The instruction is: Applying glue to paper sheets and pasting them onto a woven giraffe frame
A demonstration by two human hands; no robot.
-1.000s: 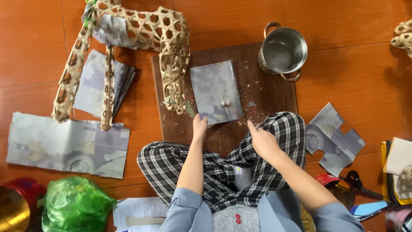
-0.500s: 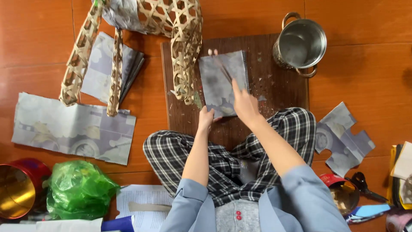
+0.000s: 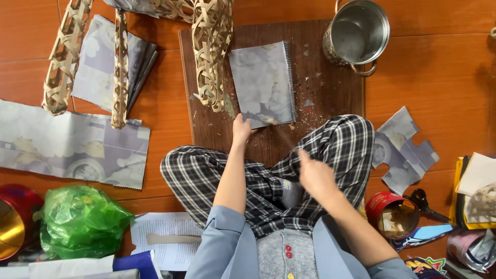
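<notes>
1. The person sat cross-legged on an orange-brown floor, in checked trousers, seen from above.
2. A dark wooden board lay on the floor just in front of the knees, flecked with small scraps.
3. A grey patterned sheet lay flat on the board, left of its middle, its right edge serrated.
4. The left hand rested at the sheet's near left corner, fingers pressed down on or pinching the edge; which of the two could not be told.
5. The right hand hung over the right knee, well apart from the sheet, and was blurred. A thin blurred streak ran from it toward the sheet's near edge; what it was could not be told, nor whether the fingers were clenched.
6. A woven strip frame lay along the board's left edge, just beside the sheet, with further woven strips off to the left.
7. A steel pot stood at the board's far right corner.
8. A stack of sheets lay under the left strips, and a long printed strip lay nearer.
9. A green bag sat at lower left.
10. A cut-out piece lay right of the knee, with a red tin nearer to the person.
</notes>
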